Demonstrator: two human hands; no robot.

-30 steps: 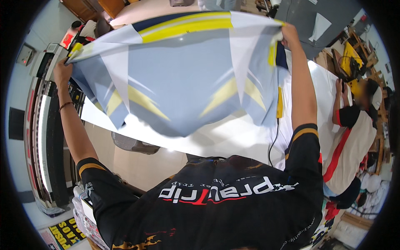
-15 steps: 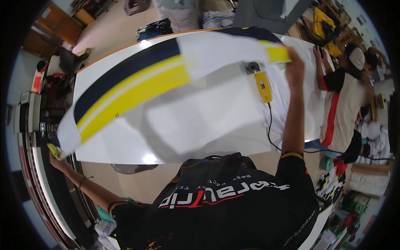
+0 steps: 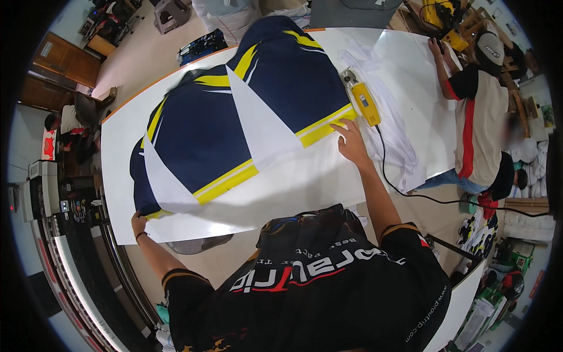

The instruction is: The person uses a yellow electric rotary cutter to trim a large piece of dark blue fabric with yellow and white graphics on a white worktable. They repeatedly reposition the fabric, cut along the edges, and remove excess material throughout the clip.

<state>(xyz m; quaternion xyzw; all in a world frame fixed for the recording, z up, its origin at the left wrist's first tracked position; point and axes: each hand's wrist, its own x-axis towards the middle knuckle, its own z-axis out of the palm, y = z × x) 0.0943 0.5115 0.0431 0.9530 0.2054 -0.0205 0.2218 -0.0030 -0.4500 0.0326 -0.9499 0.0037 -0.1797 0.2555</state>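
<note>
A wide sheet of printed fabric point(image 3: 196, 129), navy with yellow and white stripes and white wedges between its panels, lies on the white table point(image 3: 293, 199). Its far part is rumpled and bulges upward. My left hand point(image 3: 139, 224) is closed on the fabric's near left corner, at the table's left end. At the near right corner, my right hand point(image 3: 352, 144) rests with its fingers apart on the yellow striped edge. Just beyond that hand is a yellow electric rotary cutter point(image 3: 365, 104) with a round metal head, close against the fabric's right side.
White cloth point(image 3: 396, 135) lies rumpled right of the cutter. A black cord point(image 3: 404, 192) runs from the cutter off the table's near right side. Another person point(image 3: 478, 123) stands at the right end, hands on the table. A long machine point(image 3: 76, 258) stands left.
The fabric, stretched in the air between both hands, has come down onto the table and spread out. Both hands have lowered and moved inward; the right one has loosened its grip.
</note>
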